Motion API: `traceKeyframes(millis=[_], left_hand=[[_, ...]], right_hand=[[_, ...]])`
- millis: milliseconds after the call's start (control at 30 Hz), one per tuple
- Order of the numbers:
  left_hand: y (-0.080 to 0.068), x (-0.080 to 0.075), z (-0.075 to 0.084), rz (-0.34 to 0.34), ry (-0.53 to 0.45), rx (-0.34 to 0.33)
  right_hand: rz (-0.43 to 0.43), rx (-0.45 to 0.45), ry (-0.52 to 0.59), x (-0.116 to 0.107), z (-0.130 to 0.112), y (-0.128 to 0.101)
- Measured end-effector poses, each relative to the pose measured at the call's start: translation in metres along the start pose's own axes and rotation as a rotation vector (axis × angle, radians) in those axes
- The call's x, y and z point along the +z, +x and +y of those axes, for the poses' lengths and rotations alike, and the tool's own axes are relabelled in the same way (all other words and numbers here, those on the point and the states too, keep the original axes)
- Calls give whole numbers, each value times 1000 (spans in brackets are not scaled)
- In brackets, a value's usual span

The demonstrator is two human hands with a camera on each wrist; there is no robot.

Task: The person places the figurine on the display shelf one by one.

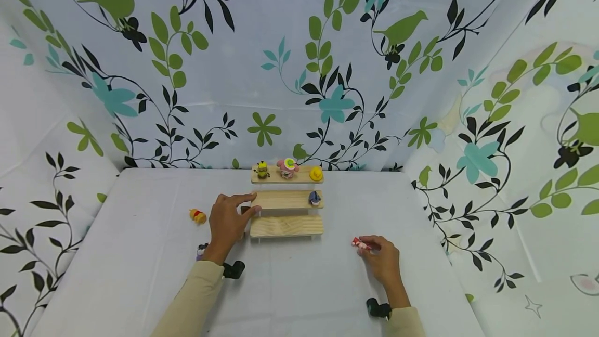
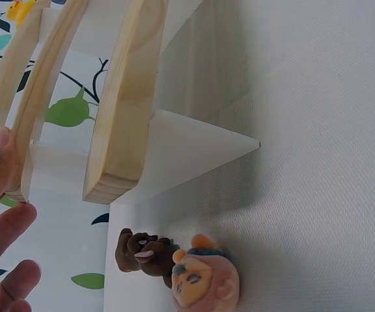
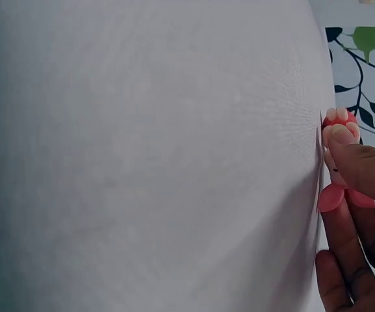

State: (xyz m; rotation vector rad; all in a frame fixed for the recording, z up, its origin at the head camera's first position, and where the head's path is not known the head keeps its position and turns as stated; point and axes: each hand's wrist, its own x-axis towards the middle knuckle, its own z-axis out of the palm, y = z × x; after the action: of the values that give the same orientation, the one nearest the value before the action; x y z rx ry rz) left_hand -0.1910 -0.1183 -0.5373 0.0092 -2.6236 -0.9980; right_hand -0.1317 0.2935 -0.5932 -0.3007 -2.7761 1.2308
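A three-tier display stand with wooden shelves [image 1: 286,226] stands on the table. My left hand [image 1: 228,222] grips the left end of its middle shelf [image 2: 44,78], thumb on one side and a finger on the other. In my right hand [image 1: 382,259] a small red-and-white figurine [image 1: 360,244] is pinched between thumb and fingers, close to the tabletop at the right. The right wrist view shows the figurine [image 3: 333,195] partly covered by the thumb. A dark blue figurine [image 1: 314,198] sits at the right end of the middle shelf.
The top shelf [image 1: 304,177] bears a yellow-green figurine [image 1: 262,170], a pink figurine [image 1: 287,168] and a yellow duck [image 1: 316,173]. Left of the stand lies a red-and-yellow bear figurine [image 1: 198,216]. Beside the stand are a brown figurine [image 2: 149,255] and a pinkish figurine [image 2: 206,279].
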Motion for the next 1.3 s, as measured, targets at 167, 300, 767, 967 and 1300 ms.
traceKeyframes(millis=[167,300,767,967,1300], left_hand=[[-1,-1,1,17,-9,20],[-1,-2,1,22,-16,28],[0,0,0,10,4,13],[0,1,0,7,8,6],[0,0,1,6,7,0]], right_hand=[[9,14,6,1,-4,-2],[23,6,25,-1,-8,-2],[89,-46,107,-7,-23,4],[110,-76,182,-8,-31,5],[99,-83,266,-6,-39,6]])
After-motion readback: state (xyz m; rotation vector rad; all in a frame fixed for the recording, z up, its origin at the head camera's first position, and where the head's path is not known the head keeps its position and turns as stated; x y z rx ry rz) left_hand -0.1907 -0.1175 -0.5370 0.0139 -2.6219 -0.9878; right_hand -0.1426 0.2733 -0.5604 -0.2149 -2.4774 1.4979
